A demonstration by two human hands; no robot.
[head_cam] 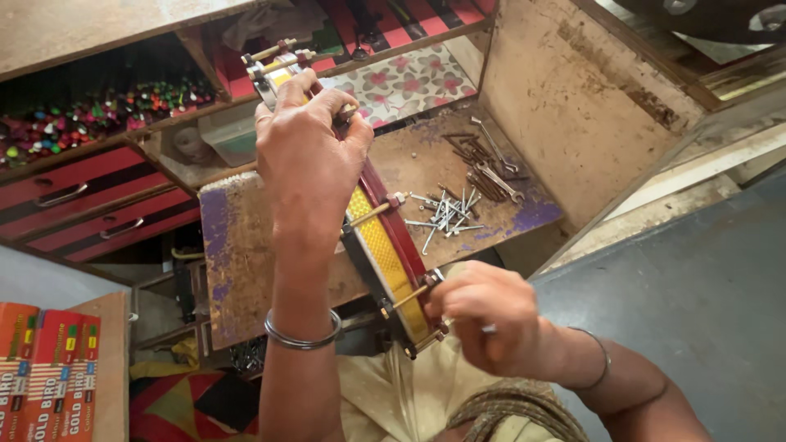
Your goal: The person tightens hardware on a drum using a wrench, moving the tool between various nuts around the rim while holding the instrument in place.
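Two hands work on a small round frame drum [385, 237], held on edge above a worn wooden counter [246, 245]. The drum has a dark red rim, a yellow band round its side and brass tension rods across that band. The left hand [307, 160] is clamped over the upper part of the rim, its grip pressed round the frame, with a metal bangle [301, 337] on the wrist. The right hand [483, 315] sits at the lower end of the drum, its grip pinched on a slim metal tool [489, 329] just beside one of the rods (the tool's tip is hidden behind the fingers). A thin bangle circles that wrist too.

On the counter beyond the drum lies a loose heap of silver bolts [446, 214], and near it some darker spanners [491, 176]. To the left, red drawers [90, 209] sit under a shelf of small coloured beads [90, 115]. Orange boxes [45, 368] stand at the lower left.
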